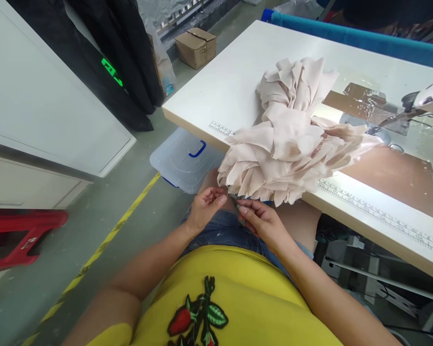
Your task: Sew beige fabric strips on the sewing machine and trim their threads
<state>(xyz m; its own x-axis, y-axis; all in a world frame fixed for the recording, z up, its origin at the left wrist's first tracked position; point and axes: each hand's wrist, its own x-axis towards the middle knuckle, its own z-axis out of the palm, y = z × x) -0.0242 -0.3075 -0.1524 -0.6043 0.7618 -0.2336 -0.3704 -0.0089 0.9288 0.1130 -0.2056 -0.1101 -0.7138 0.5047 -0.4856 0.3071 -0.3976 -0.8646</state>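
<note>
My left hand [205, 207] is in front of the table edge, its thumb and curled fingers pinched together. Whatever it may hold is too small to make out. In my right hand [261, 218], thumb and fingers close around a small dark metal tool [240, 211] that looks like thread snips. Just beyond both hands, a ruffled bunch of pale pink fabric pieces [274, 149] drapes over the table's front edge. Its right end reaches the sewing machine [429, 101], near the presser foot area, where the detail is blurred by glare.
The white sewing table [216, 86] has ruler markings along its front edge. Brown cardboard [400, 178] lies on it under clear film. A lidded plastic box [182, 161] sits on the floor at the left. Further off are a carton [196, 48] and a red stool [21, 235].
</note>
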